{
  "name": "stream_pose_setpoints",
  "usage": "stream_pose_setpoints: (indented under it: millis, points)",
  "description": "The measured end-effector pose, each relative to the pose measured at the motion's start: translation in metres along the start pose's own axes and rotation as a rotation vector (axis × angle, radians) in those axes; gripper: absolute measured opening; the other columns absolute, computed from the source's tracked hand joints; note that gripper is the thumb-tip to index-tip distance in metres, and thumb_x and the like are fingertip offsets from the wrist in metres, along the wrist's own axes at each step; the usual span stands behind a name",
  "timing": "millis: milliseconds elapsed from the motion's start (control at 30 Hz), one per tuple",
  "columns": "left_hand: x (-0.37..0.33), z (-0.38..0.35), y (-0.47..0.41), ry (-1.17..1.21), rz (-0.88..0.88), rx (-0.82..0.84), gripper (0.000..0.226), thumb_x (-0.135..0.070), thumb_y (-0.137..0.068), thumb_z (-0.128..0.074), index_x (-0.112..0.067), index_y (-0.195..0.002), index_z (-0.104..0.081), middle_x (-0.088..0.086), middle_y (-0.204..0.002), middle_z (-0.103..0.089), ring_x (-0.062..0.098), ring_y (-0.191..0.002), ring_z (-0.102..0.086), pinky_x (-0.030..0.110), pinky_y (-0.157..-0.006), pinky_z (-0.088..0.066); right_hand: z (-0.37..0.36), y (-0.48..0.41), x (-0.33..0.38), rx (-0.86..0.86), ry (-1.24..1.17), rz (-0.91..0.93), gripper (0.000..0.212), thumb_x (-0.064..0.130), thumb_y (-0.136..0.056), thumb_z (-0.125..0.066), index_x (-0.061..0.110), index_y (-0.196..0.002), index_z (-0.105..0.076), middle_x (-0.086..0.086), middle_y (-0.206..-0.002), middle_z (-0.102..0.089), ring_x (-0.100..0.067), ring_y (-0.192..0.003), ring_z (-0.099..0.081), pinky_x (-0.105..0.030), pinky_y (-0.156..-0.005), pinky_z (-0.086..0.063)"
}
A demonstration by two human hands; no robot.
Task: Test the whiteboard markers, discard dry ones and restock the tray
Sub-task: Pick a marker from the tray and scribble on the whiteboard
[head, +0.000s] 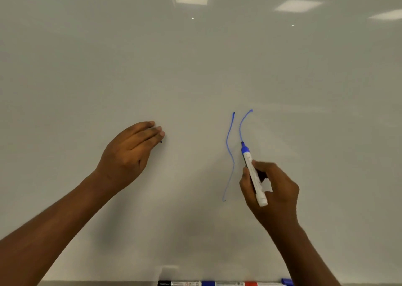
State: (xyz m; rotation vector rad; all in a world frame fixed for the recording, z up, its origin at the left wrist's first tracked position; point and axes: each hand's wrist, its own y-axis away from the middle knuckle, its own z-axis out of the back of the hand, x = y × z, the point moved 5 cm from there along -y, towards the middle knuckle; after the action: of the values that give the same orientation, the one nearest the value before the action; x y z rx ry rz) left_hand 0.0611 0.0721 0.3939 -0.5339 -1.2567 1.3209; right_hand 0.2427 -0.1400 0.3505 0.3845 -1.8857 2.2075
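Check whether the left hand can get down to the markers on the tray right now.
Probably yes: the left hand rests on the whiteboard above the tray markers, nothing between, though it seems to hide something small and dark.

I am holding a marker [252, 172] in my right hand [274, 192], its tip touching the whiteboard [195, 68] beside two drawn lines [230, 155]. My left hand [130, 153] is resting on the board, well to the left. Below, markers [221, 283] are lying along the tray [87, 283].
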Motion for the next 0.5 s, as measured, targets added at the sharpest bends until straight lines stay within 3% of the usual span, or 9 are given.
stream_pose_setpoints:
  millis: [133, 233, 300, 367, 433, 500]
  points:
    - [-0.002, 0.000, 0.001, -0.016, 0.009, -0.007, 0.023, 0.010, -0.080, -0.066, 0.005, -0.102, -0.070, 0.017, -0.105, -0.070, 0.032, -0.102, -0.065, 0.040, -0.089, -0.052, -0.004, 0.049, -0.011, 0.063, -0.023, -0.050, 0.016, 0.025, -0.086, -0.058, 0.010, -0.085, -0.061, 0.000, -0.067, -0.057, -0.008, -0.062, -0.050, -0.007, -0.065, -0.039]
    - [-0.003, -0.001, 0.002, -0.022, 0.051, 0.012, 0.024, 0.010, -0.081, -0.065, 0.006, -0.105, -0.068, 0.018, -0.108, -0.069, 0.033, -0.107, -0.062, 0.038, -0.095, -0.049, -0.018, 0.083, -0.014, 0.313, -0.055, -0.122, 0.014, 0.039, -0.088, -0.056, 0.025, -0.089, -0.054, 0.008, -0.069, -0.057, -0.006, -0.062, -0.051, -0.011, -0.059, -0.043]
    - [-0.008, -0.001, 0.005, 0.005, 0.093, 0.034, 0.023, 0.007, -0.084, -0.062, 0.007, -0.107, -0.067, 0.017, -0.109, -0.068, 0.032, -0.111, -0.059, 0.034, -0.100, -0.045, -0.023, 0.096, -0.013, 0.436, -0.079, -0.199, 0.022, 0.048, -0.085, -0.058, 0.027, -0.092, -0.058, 0.016, -0.072, -0.058, -0.002, -0.064, -0.054, -0.006, -0.058, -0.043]
    - [-0.018, -0.001, 0.010, 0.087, 0.166, 0.063, 0.023, 0.002, -0.087, -0.059, 0.005, -0.109, -0.066, 0.016, -0.109, -0.068, 0.027, -0.111, -0.057, 0.028, -0.103, -0.040, -0.021, 0.099, -0.011, 0.429, -0.161, -0.292, 0.033, 0.057, -0.084, -0.054, 0.027, -0.094, -0.062, 0.019, -0.072, -0.060, -0.003, -0.065, -0.058, -0.007, -0.056, -0.045]
    - [-0.031, 0.001, 0.022, 0.218, 0.283, 0.100, 0.024, -0.001, -0.087, -0.058, 0.002, -0.110, -0.066, 0.012, -0.109, -0.067, 0.020, -0.107, -0.058, 0.022, -0.100, -0.042, -0.016, 0.094, -0.004, 0.372, -0.254, -0.387, 0.022, 0.051, -0.083, -0.059, 0.032, -0.093, -0.059, 0.012, -0.070, -0.064, -0.010, -0.063, -0.062, -0.011, -0.055, -0.049]
    - [-0.047, 0.002, 0.037, 0.391, 0.424, 0.135, 0.024, -0.006, -0.088, -0.058, -0.004, -0.110, -0.067, 0.006, -0.107, -0.067, 0.011, -0.101, -0.060, 0.020, -0.092, -0.047, -0.011, 0.090, 0.004, 0.326, -0.362, -0.457, 0.015, 0.033, -0.078, -0.068, 0.033, -0.087, -0.055, 0.005, -0.070, -0.064, -0.015, -0.058, -0.062, -0.018, -0.053, -0.051]
